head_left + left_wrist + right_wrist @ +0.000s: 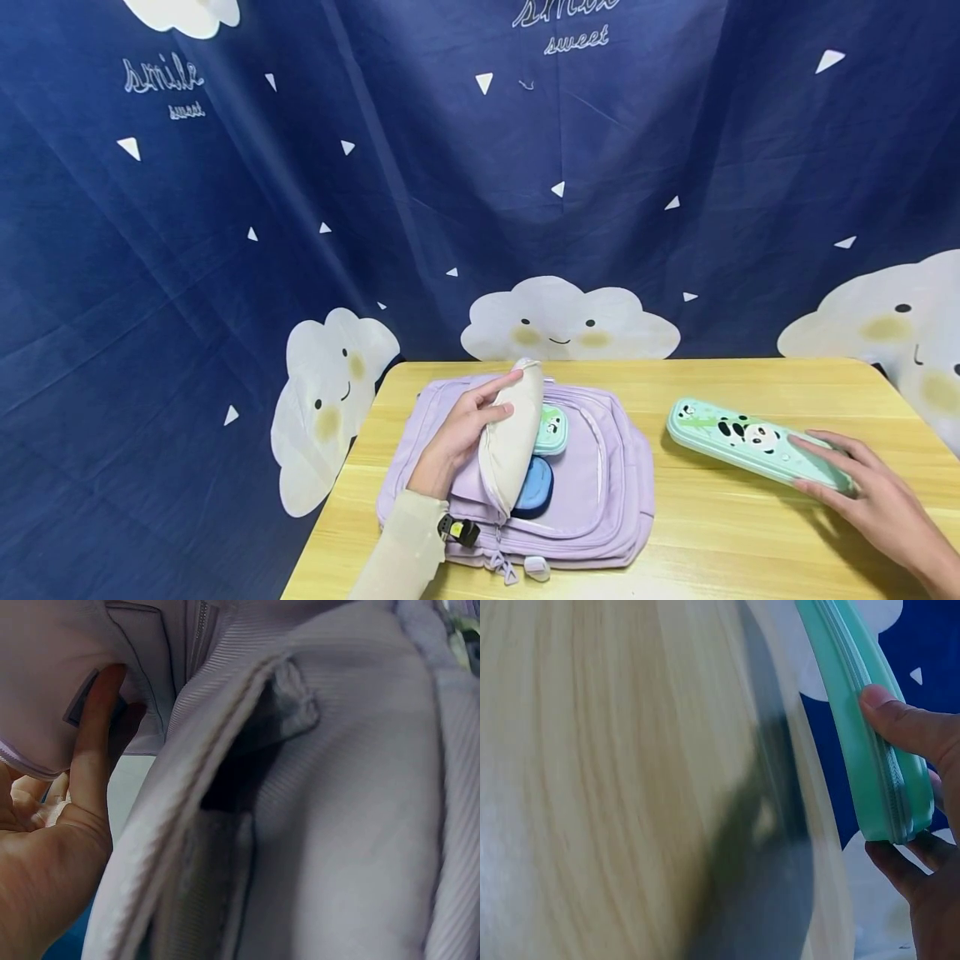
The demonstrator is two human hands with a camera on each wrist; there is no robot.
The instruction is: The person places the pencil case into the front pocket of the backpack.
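Observation:
A lavender backpack lies on the table with its front pocket unzipped. My left hand holds up the pocket's flap, which shows a cream inner side. In the left wrist view, the left fingers lie against the lavender fabric. On the backpack, partly behind the flap, sit a small mint case with a panda print and a small blue case. To the right, my right hand grips one end of a long mint pencil case with panda pictures, raised off the table. Its zipper looks closed.
The wooden table carries the backpack on its left part. Zipper pulls hang at the backpack's near edge. Behind the table hangs a dark blue curtain with clouds and white triangles.

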